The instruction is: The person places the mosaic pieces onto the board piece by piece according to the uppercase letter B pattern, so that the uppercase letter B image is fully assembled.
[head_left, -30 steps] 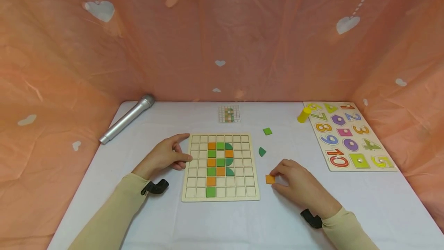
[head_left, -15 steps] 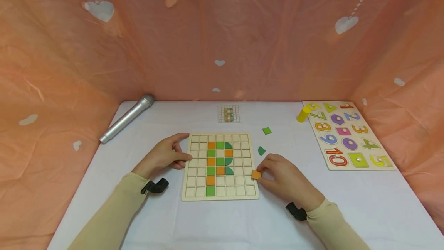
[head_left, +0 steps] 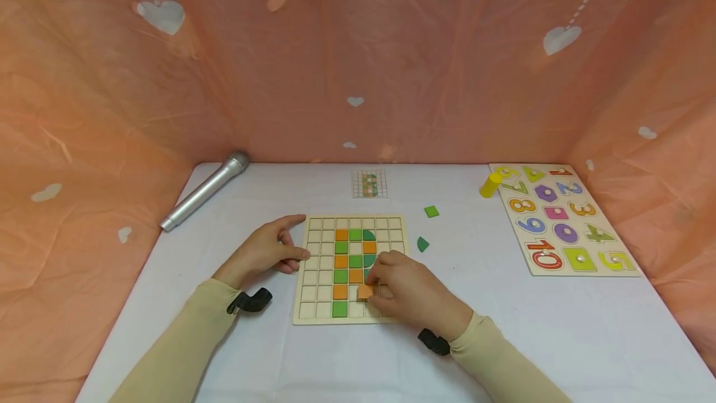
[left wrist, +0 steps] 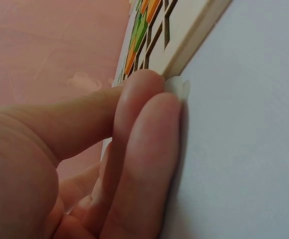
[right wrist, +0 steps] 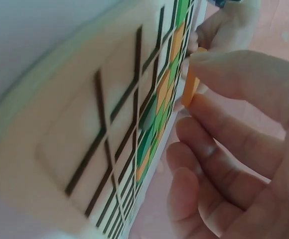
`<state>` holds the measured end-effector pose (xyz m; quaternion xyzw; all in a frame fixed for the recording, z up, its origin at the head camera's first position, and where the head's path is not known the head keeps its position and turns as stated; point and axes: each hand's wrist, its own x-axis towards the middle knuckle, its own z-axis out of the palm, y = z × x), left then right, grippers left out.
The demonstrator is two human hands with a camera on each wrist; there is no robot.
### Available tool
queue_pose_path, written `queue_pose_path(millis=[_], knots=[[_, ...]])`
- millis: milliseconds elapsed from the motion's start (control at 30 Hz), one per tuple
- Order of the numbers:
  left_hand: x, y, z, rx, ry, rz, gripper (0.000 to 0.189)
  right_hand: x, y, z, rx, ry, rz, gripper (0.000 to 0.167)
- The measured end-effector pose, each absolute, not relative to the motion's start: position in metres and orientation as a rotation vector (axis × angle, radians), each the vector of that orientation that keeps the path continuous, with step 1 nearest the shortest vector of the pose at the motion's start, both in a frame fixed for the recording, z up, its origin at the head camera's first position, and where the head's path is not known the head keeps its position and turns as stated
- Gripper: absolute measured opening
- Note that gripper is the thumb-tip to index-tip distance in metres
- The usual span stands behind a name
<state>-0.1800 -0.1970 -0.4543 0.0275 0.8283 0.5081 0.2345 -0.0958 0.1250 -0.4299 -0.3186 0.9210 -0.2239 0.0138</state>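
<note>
Pinched between thumb and index finger of my right hand [head_left: 416,291] is an orange square tile [head_left: 365,291], held over a lower row of the wooden grid board [head_left: 396,224]. In the right wrist view this tile [right wrist: 191,84] stands edge-on above the board. Orange and green squares and dark green curved pieces sit in the grid, some hidden by the right hand. My left hand [head_left: 264,250] touches the board's left side, index finger stretched to the upper corner and thumb on the edge. In the left wrist view its fingertips [left wrist: 157,112] lie right by the board's edge.
Right of the board lie a green square tile [head_left: 431,211] and a dark green quarter-round [head_left: 422,244]. Behind the board is a small pattern card [head_left: 381,174]. A silver microphone [head_left: 204,193], a yellow cylinder [head_left: 490,185] and a number puzzle [head_left: 523,238] are farther out.
My right hand has carried the orange tile leftward, from the table beside the board to over the grid. The left hand has stayed in place.
</note>
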Motion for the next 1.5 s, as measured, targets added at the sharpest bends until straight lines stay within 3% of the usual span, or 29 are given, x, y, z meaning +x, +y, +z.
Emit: queue_pose_path(millis=[1100,1300,1500], knots=[[-0.181,-0.197,-0.453,0.066,2.265,1.383,0.095,-0.083,0.108,-0.44,-1.076,2.843,-0.6,0.01],[-0.18,-0.198,-0.453,0.039,2.265,1.389,0.096,-0.102,0.125,-0.436,-0.973,2.803,-0.739,0.017],[-0.18,-0.196,-0.451,0.054,2.249,1.401,0.095,-0.135,0.165,-0.432,-0.726,2.846,-0.859,0.013]])
